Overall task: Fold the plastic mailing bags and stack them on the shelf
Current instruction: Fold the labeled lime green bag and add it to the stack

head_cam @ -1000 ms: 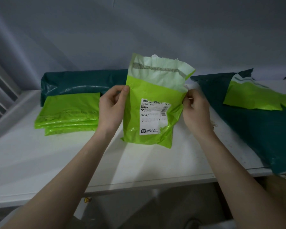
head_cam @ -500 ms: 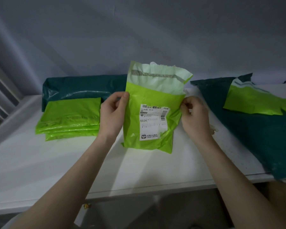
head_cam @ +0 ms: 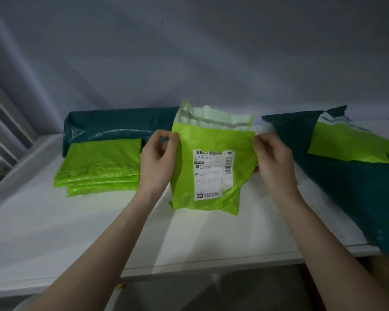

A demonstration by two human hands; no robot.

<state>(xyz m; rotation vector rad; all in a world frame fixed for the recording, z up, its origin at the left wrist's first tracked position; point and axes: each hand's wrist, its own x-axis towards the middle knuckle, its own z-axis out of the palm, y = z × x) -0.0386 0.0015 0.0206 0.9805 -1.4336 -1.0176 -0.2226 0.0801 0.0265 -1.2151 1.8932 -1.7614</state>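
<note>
I hold a lime-green mailing bag (head_cam: 211, 140) with a white shipping label upright over the white shelf (head_cam: 99, 232). Its pale torn flap stands up at the top. My left hand (head_cam: 158, 162) pinches the bag's upper left edge. My right hand (head_cam: 273, 158) grips its upper right edge, with the fingers behind the plastic. The bag's lower edge hangs close to the shelf surface. To the left lies a stack of folded lime-green bags (head_cam: 99, 167).
A folded dark green bag (head_cam: 112, 126) lies behind the stack against the grey wall. A large dark green bag (head_cam: 350, 189) drapes over the shelf's right end, with an unfolded lime-green bag (head_cam: 350, 144) on it. The shelf's front edge runs below my forearms.
The bag has sunk slightly lower toward the shelf and its top flap has leaned back. Both hands kept their hold on its upper edges.
</note>
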